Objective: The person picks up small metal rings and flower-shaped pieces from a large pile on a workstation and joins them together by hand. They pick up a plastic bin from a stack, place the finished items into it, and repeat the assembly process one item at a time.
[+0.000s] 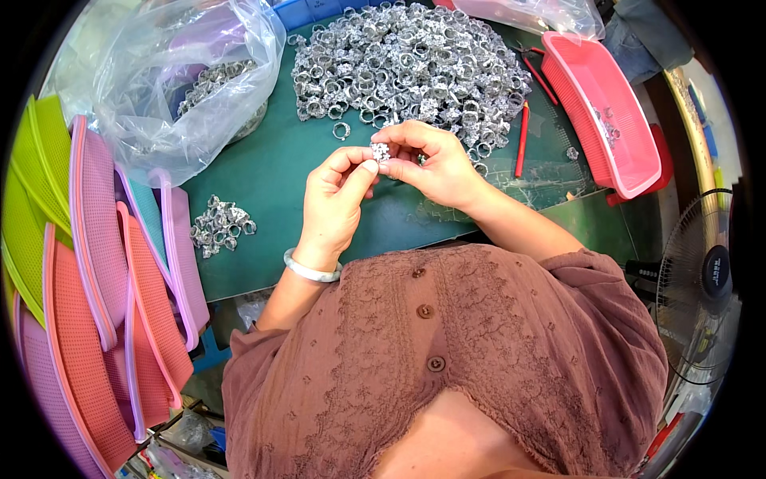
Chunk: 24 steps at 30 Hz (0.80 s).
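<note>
Between my two hands is a silver ring [381,152] with a cluster of pale stones on its face. My left hand [337,190] pinches it from the left with thumb and fingertips. My right hand [441,166] grips its other side, fingers curled; a small greenish, shiny bit shows among them, too small to name. Just beyond my hands a big heap of silver rings [407,64] covers the green table mat [275,172]. One loose ring [341,130] lies apart, at the heap's near edge. Left of my left hand sits a small pile of rings [222,225].
A clear plastic bag [187,104] with more rings stands at the back left. Stacked coloured plastic baskets [104,231] crowd the left side. Red-handled pliers [523,140] lie right of the heap, near a pink basket [570,120] holding a few rings. A fan [702,279] stands far right.
</note>
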Each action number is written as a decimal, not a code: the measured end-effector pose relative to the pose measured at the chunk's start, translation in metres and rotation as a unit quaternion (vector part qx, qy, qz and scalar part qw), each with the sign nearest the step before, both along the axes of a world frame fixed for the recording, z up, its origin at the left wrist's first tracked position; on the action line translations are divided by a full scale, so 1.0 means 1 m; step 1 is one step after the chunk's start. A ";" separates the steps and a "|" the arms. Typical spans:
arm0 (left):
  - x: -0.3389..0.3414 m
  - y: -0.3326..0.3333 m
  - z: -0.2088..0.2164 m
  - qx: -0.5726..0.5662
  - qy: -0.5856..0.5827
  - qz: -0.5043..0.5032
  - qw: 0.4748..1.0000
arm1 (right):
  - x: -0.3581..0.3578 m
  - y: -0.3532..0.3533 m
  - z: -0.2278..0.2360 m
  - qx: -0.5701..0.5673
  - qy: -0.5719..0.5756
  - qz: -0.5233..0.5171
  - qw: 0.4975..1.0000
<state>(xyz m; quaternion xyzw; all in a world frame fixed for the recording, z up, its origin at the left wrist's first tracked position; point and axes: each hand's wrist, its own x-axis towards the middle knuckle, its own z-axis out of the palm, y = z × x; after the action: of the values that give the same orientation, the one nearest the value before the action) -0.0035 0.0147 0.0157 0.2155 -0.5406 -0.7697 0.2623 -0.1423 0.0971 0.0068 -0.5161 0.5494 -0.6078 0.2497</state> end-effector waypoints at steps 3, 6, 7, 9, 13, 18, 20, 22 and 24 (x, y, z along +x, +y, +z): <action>0.000 -0.001 -0.002 0.004 -0.001 -0.001 1.000 | 0.000 0.000 -0.001 -0.007 0.000 -0.001 1.000; 0.000 0.000 -0.002 0.008 -0.001 0.003 1.000 | 0.000 -0.001 -0.002 -0.008 0.004 -0.002 1.000; 0.000 0.000 -0.002 0.010 0.000 0.005 1.000 | 0.000 -0.001 -0.002 -0.008 0.004 -0.002 1.000; 0.000 0.000 -0.002 0.010 -0.002 0.007 1.000 | 0.000 -0.001 -0.002 -0.007 0.004 -0.002 1.000; 0.000 0.001 -0.001 0.008 -0.008 0.007 1.000 | 0.001 -0.001 -0.002 -0.005 0.009 -0.005 1.000; 0.000 0.000 -0.002 -0.001 0.000 0.010 1.000 | 0.001 -0.001 -0.002 -0.002 0.013 -0.004 1.000; 0.001 0.000 -0.002 -0.004 -0.002 0.013 1.000 | 0.001 -0.002 -0.002 0.000 0.013 -0.002 1.000; 0.001 0.000 -0.002 -0.008 -0.004 0.015 1.000 | 0.001 -0.002 -0.002 0.002 0.010 0.000 1.000; 0.002 -0.001 -0.003 -0.011 -0.002 0.011 1.000 | 0.001 -0.002 -0.002 0.003 0.010 0.001 1.000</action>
<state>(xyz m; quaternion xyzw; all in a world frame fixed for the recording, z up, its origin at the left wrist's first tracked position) -0.0018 0.0140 0.0127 0.2207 -0.5473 -0.7601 0.2720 -0.1410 0.0950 0.0043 -0.5219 0.5533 -0.6008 0.2459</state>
